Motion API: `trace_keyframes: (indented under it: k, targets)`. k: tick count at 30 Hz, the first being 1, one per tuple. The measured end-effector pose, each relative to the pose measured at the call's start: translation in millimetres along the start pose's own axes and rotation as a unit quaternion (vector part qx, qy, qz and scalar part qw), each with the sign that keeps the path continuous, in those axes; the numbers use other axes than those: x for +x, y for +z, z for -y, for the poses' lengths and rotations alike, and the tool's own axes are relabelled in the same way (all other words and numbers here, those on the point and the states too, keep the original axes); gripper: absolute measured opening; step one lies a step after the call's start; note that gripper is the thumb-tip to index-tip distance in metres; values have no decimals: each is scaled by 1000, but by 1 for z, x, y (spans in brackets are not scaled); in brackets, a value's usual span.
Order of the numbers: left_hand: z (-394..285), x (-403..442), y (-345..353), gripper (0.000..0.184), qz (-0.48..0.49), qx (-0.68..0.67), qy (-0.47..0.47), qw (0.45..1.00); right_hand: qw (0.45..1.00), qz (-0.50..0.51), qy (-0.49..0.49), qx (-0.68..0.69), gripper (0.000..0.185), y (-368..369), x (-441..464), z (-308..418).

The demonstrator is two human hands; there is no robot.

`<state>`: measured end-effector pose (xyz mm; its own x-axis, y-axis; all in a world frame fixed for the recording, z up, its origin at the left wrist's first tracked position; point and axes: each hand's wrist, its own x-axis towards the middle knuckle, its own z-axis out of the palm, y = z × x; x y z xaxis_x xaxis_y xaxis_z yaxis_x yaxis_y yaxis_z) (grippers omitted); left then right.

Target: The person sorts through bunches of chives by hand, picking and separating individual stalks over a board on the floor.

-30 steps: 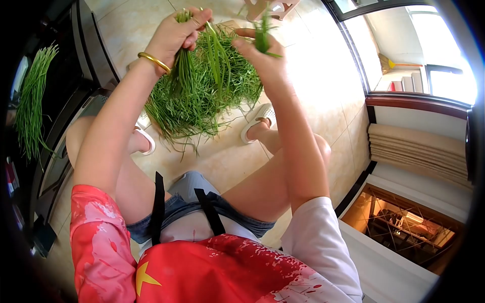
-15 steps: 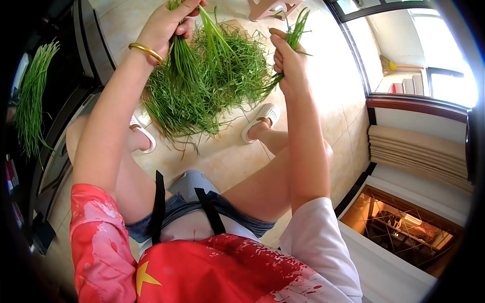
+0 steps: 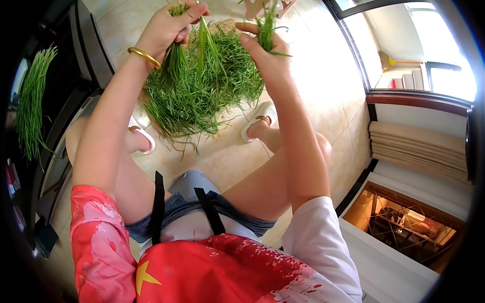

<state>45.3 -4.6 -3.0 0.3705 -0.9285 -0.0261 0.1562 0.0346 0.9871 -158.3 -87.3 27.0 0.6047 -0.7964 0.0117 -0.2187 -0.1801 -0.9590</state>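
Observation:
Long green stalks [image 3: 175, 65] hang in a bunch from my left hand [image 3: 169, 28], whose fingers are wrapped round their upper ends; a gold bangle circles that wrist. A few blades [image 3: 207, 48] droop apart from the bunch at its fingertips. To the right, my right hand [image 3: 268, 55] holds a smaller green bundle [image 3: 266, 31] in its palm, thumb and index finger stretched toward the left hand without touching it. Beneath both hands, a wide heap of loose green stalks [image 3: 202, 101] covers the floor between my feet.
Another green bunch [image 3: 34, 101] lies on a dark cabinet [image 3: 68, 76] at the left. A pale pink stool [image 3: 257, 7] stands beyond the heap. White shoes [image 3: 266, 113] are on my feet, beside the heap. A glass door frame [image 3: 353, 55] is at the right.
Compared with half a second ago, my right hand has moved left toward my left hand, and its thumb and index finger have opened out. The bundle in it has come along.

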Motion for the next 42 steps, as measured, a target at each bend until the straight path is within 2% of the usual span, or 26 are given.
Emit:
trace_keyframes:
  k: [3,6,8,11,13,16,18,20,22,24,26,28,30,34,36,41,42]
  targets:
    - [1,-5,12,36,28,12,1,1000,998,34,56,9,42,11,6,-1]
    - [1,-5,17,35,37,36,-8,999,999,23,12,19,42,21,9,-9]
    - [0,-6,18,34,33,35,-18,999,999,33,-7,41,38,23,11,-12]
    - [-7,-9,20,35,41,15,-31,999,998,56,28,19,32,25,9,-13]
    - [-7,-9,19,35,52,-4,-35,998,997,28,56,-42,28,24,8,-13]
    - [-6,-8,16,36,66,-8,-28,997,996,39,48,-62,28,16,14,-22]
    - [-6,-7,15,37,14,-60,-25,998,992,47,53,-100,27,9,17,-32]
    - [-6,-5,9,38,8,-63,-5,998,987,53,59,-138,26,2,19,-41]
    - [-6,-2,3,39,0,-67,13,998,978,3,61,-200,24,-3,19,-43]
    - [-6,0,-3,40,5,-64,17,998,985,-19,78,-152,24,-10,21,-42]
    - [-5,1,-10,39,20,-59,13,998,995,-52,77,-33,25,-15,24,-43]
    - [-5,2,-11,40,16,-62,37,997,995,-48,87,-15,24,-13,18,-27]
    - [-4,3,-14,40,18,-83,39,996,992,15,118,48,23,-10,13,-20]
    - [-7,3,-15,40,0,-137,37,990,986,71,136,60,24,-3,11,-22]
    - [-4,5,-21,40,7,-159,35,987,989,75,120,49,24,-3,11,-24]
    - [-8,7,-30,38,35,-212,45,976,983,85,158,49,24,-13,9,-21]
    - [-12,5,-28,32,-10,-225,19,974,983,86,158,49,24,-16,7,-19]
